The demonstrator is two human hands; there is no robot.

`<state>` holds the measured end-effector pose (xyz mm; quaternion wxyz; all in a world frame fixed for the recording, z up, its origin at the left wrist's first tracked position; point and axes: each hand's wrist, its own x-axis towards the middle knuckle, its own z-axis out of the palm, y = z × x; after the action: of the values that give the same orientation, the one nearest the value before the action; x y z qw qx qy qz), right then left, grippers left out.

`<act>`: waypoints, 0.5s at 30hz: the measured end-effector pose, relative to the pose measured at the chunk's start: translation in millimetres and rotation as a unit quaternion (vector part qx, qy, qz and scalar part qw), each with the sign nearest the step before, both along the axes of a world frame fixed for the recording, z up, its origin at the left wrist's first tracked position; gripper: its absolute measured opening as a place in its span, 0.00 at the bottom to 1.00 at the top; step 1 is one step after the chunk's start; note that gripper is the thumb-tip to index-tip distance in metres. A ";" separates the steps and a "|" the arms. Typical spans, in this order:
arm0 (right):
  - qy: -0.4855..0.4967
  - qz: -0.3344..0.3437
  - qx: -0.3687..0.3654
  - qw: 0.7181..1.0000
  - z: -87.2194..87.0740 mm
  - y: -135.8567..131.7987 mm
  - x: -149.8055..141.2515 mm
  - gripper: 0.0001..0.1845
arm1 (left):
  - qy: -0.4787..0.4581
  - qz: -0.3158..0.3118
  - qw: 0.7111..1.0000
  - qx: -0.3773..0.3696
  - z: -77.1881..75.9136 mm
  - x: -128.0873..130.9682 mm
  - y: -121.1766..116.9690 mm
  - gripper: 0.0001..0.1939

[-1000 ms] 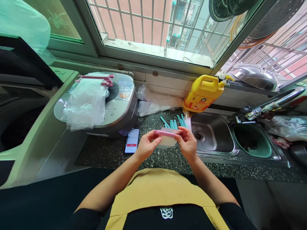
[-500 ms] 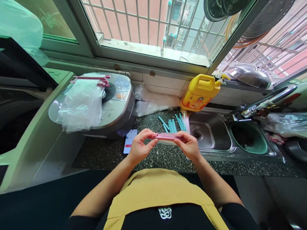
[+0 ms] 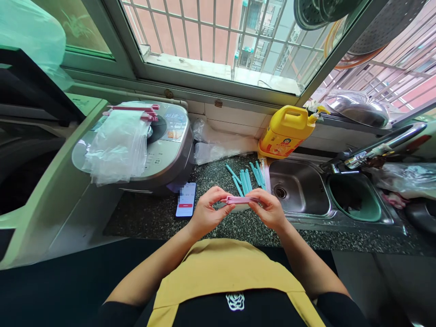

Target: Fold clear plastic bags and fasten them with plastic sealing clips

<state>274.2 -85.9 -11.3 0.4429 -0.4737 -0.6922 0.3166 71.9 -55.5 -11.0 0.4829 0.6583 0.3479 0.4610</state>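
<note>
A pink bag sealing clip (image 3: 238, 200) spans level between my two hands, over the counter. Its left end is pinched by the thumb and fingers of my left hand (image 3: 211, 210). At the other end, my right hand (image 3: 269, 210) grips it the same way. Just below the clip a strip of clear plastic bag (image 3: 242, 207) shows; the rest of it is hard to see. Beyond my hands lie several blue sealing clips (image 3: 245, 180). On the left, clear bags with pink clips (image 3: 117, 145) are stacked on the rice cooker (image 3: 170, 150).
A phone (image 3: 185, 200) lies left of my hands on the speckled counter (image 3: 150, 222). Clear plastic bags (image 3: 218, 147) lie against the wall. A yellow jug (image 3: 286, 131) stands beside the steel sink (image 3: 299, 181), with a green basin (image 3: 354, 195) at its right.
Both hands keep hold of the clip. My left hand has shifted slightly right along it, and the clip has tilted so that a narrower side shows. The view has moved slightly.
</note>
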 end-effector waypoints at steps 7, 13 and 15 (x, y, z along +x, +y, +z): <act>-0.030 -0.001 0.039 0.999 5.5 -3.7 -0.3 0.07 | -0.008 0.009 1.000 -0.010 -0.7 -3.2 1.8 0.08; -0.041 0.003 0.052 0.998 8.3 -2.6 -2.9 0.07 | 0.002 0.035 0.999 0.012 0.9 -6.0 2.2 0.06; -0.043 0.003 0.050 0.998 8.4 -2.5 -3.5 0.07 | 0.001 0.037 0.999 0.015 1.1 -6.5 2.1 0.06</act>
<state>270.7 -88.4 -2.9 0.4349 -0.4624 -0.7268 0.2623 65.5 -53.3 -9.9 0.4547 0.6529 0.3657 0.4830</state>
